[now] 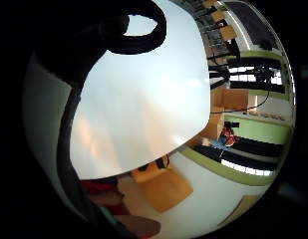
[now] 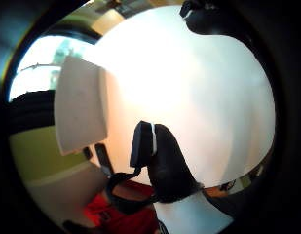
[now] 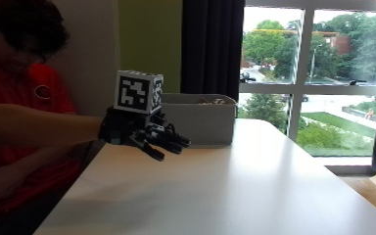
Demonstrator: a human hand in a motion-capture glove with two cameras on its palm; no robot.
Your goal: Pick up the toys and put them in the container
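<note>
My black-gloved right hand (image 3: 142,133) hovers relaxed, holding nothing, over the white bench (image 3: 240,191); no toys visible, so I'd search beyond the grey rectangular plastic container (image 3: 198,117) behind it.

No readable text, label, brand or number shows on anything in these views

container (image 3: 198,119) interior mostly hidden behind its near wall; contents at the rim, 12 o'clock, too small to identify. table (image 3: 240,196) cut off at 6 o'clock.
</note>
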